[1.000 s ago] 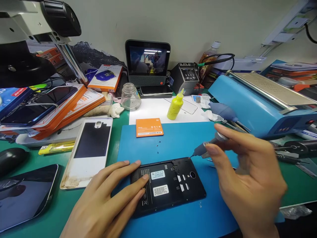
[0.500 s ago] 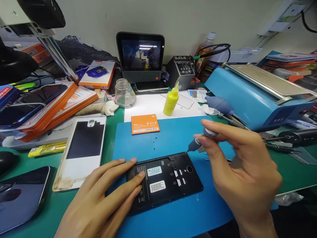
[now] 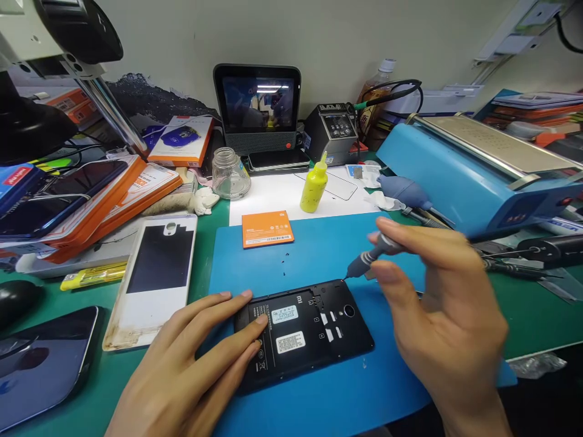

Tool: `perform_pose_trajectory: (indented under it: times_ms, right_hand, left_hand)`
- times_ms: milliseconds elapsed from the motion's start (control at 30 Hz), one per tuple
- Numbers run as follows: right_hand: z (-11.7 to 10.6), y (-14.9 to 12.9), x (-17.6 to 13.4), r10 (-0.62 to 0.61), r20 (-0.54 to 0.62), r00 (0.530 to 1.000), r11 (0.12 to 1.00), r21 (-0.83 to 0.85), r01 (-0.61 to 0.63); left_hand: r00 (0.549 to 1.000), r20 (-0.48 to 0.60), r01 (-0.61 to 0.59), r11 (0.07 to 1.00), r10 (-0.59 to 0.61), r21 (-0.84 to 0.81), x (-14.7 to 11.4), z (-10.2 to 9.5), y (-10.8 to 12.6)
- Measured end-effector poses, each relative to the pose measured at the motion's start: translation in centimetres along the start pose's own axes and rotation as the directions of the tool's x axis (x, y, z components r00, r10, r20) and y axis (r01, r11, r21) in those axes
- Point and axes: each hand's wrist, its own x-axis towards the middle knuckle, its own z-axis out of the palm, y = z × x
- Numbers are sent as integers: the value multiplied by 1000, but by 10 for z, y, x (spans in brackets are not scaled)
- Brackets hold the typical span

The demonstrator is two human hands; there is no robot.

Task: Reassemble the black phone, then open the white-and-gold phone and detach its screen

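Observation:
A black phone (image 3: 304,332) with its back cover off lies on a blue work mat (image 3: 319,255). My left hand (image 3: 191,370) presses flat on the phone's left end, fingers spread. My right hand (image 3: 441,315) grips a small grey screwdriver (image 3: 371,258), its tip touching the phone's top right corner. An orange battery (image 3: 267,228) lies on the mat behind the phone, with several tiny dark screws (image 3: 285,265) scattered between them.
A white back cover (image 3: 155,273) lies left of the mat beside a yellow lighter (image 3: 93,275). Behind are a glass jar (image 3: 230,175), yellow bottle (image 3: 314,186), small screen (image 3: 257,106) and soldering station (image 3: 334,130). A blue machine (image 3: 473,176) stands right, tools (image 3: 519,264) below it.
The view has shifted slightly. My right hand has turned the screwdriver a little at the phone's top right corner. My left hand stays on the phone.

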Motion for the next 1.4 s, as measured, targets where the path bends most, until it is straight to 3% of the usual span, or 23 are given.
perform_pose_trajectory:
  times_ms: [200,467,633,700,800,867,933,1000,1133,1400]
  right_hand:
    - [-1,-3,2,-4,1,1000,1000,-22,4]
    - [6,-4,0,13,-24,1000,999,30,-12]
    - [2,-5,-4,65,111,992,989,-138,-49]
    - [1,-12,-2,99,30,995,991,-92,-96]
    - [7,-33,3,273,-160,949,950,201,-240]
    - [15,-50,3,420,-100,902,839,422,-344]
    - [25,-64,-2,437,115,892,725,543,-425]
    - [35,-71,-10,392,275,878,673,566,-477]
    - [44,-69,-23,374,334,865,685,530,-501]
    - [42,-70,-25,380,389,839,723,442,-532]
  left_hand:
    - [999,-30,28,1000,-29,-13,2,-1,4]
    - [1000,7,22,1000,-22,19,3,-5,4]
    - [997,-12,71,997,-71,6,4,-6,9]
    - [995,-22,95,995,-95,-6,6,-6,12]
    - [992,-43,117,993,-118,-23,10,-5,15]
    - [990,-64,125,991,-127,-38,12,-5,17]
    - [985,-100,136,989,-141,-57,15,-5,19]
    - [980,-134,138,988,-147,-71,18,-5,21]
    - [975,-158,145,986,-156,-78,21,-7,22]
    - [979,-133,150,987,-157,-63,22,-10,23]
